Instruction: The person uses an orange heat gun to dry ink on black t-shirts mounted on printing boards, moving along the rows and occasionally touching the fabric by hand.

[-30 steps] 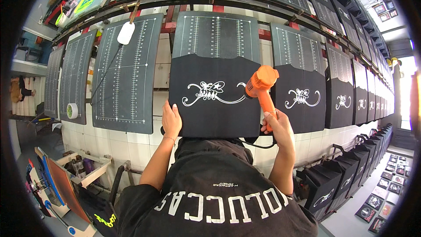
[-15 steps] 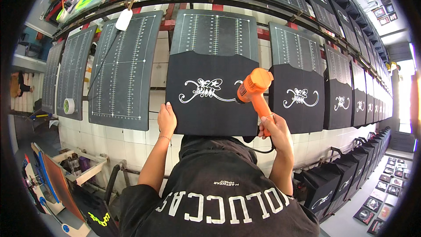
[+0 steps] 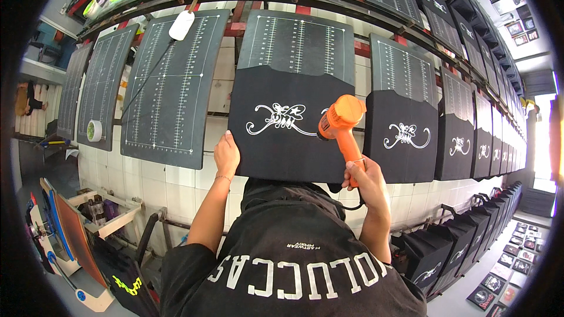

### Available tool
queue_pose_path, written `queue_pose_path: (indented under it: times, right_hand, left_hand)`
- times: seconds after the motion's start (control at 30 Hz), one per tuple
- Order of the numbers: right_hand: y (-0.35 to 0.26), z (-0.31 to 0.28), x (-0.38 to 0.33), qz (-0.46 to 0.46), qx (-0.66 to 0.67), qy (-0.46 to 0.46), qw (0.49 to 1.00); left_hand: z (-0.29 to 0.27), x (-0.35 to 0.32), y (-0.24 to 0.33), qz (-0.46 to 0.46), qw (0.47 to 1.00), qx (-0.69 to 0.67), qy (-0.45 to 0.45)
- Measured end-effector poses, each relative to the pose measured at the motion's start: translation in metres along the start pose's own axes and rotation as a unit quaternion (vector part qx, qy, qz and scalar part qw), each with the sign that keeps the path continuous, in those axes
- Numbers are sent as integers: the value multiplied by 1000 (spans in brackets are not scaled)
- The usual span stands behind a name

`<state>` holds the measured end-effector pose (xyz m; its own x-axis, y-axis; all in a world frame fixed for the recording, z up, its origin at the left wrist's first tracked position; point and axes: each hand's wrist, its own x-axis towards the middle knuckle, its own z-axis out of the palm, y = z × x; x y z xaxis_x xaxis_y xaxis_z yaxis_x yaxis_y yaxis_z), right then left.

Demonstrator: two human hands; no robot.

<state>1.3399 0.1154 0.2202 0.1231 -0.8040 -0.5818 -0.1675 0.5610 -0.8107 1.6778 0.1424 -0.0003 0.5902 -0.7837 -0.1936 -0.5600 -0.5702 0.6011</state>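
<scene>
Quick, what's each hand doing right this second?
Left hand: open, resting flat on the black garment at its lower left edge.
Right hand: closed around the handle of the orange heat gun.

1. The heat gun [image 3: 342,122] is bright orange with a dark nozzle.
2. The black shirt [image 3: 281,141] on the centre platen bears a white swirled print [image 3: 276,118].
3. The empty platen [image 3: 167,85] at the left is dark grey, ruled with white grid lines.
4. The shirts at the right [image 3: 405,141] are black with the same white motif.
5. The wall tiles [image 3: 170,185] are white.
6. The tape roll [image 3: 94,131] is pale green.
</scene>
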Motion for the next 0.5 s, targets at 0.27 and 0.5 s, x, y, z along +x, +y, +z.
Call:
queue_pose_path:
  times: [0.27, 0.5]
  right_hand:
    - [-3, 11, 2, 10, -20, -22, 999]
    - [-5, 19, 7, 12, 3, -29, 1000]
  left_hand:
    - [1, 1, -4, 12, 1000, 0, 5]
    - [-1, 7, -13, 34, 998, -37, -29]
